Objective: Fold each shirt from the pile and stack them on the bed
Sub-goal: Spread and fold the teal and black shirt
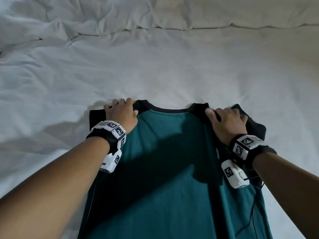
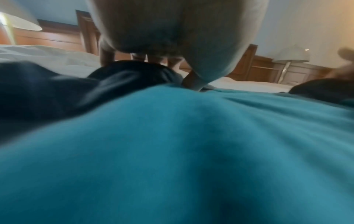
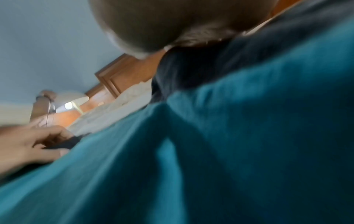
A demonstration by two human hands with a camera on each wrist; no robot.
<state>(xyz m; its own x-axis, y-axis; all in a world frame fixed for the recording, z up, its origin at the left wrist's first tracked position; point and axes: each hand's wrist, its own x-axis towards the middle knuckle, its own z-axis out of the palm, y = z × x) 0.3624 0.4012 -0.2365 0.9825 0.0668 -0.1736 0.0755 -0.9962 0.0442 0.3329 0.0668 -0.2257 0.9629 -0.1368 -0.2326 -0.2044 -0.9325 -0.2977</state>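
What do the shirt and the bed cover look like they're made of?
Shirt: soft matte knit, likely cotton jersey; it drapes limply, teal body with black shoulders, no sheen. Bed cover: white matte woven cloth, probably cotton, puffy and creased.

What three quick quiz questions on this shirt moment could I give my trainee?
1. True or false: both hands grip the teal shirt at its shoulders.
2. What colour are the sleeves?
3. The shirt lies on: A) white bedding B) a wooden table C) a chair.

Key:
1. True: left hand and right hand each grip a shoulder.
2. Black.
3. A.
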